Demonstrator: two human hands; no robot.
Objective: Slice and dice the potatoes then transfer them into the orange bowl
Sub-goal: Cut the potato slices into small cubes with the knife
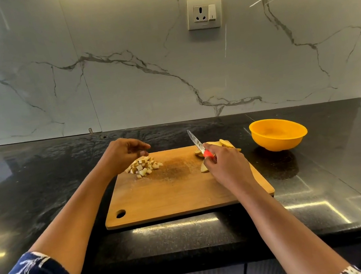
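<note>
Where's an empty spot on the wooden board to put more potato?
The near half of the cutting board, between its hanging hole and the right arm, is bare. So is the middle strip between the diced potatoes and the potato slices. The far edge is crowded.

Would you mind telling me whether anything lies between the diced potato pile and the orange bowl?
Yes: the right hand gripping the knife and the potato slices sit between the diced potato pile and the orange bowl.

Left hand (126,153) hovers, fingers (141,146) loosely curled; right hand (228,165) grips the knife (198,145).
</note>
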